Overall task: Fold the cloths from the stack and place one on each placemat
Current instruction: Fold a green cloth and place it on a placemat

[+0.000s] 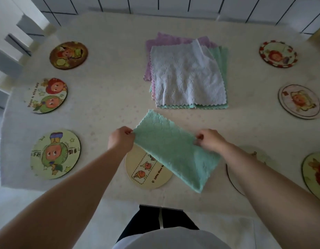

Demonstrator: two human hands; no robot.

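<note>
Watching the head cam feed rn, quick notes going L to R. Left hand (121,139) is pinched shut on the upper-left corner of the green cloth (173,150), fingers closed tight on the edge. The cloth looks already doubled over into a strip, and its long axis runs from about 10 o'clock down to 4 o'clock, so it hangs diagonal across the near side of the table (108,90). Under its lower-left edge sits the cream placemat (143,171), roughly 6 o'clock from the left hand, partly covered by the cloth. Right hand (210,140) is closed on the upper long edge around mid-strip, so both hands grip the same top edge and the far end droops free toward 4 o'clock.

The stack (188,76) is at 12 o'clock from both hands, well apart, white cloth on top w/ green and purple under it.

My guess for the next bit: the hanging end needs folding up toward the hands, then it drops on the cream mat. Left hand is nearer that mat, imo. The other mats round the edges are bare afaict; one is mostly hidden behind the right forearm, so can't tell for that one.
</note>
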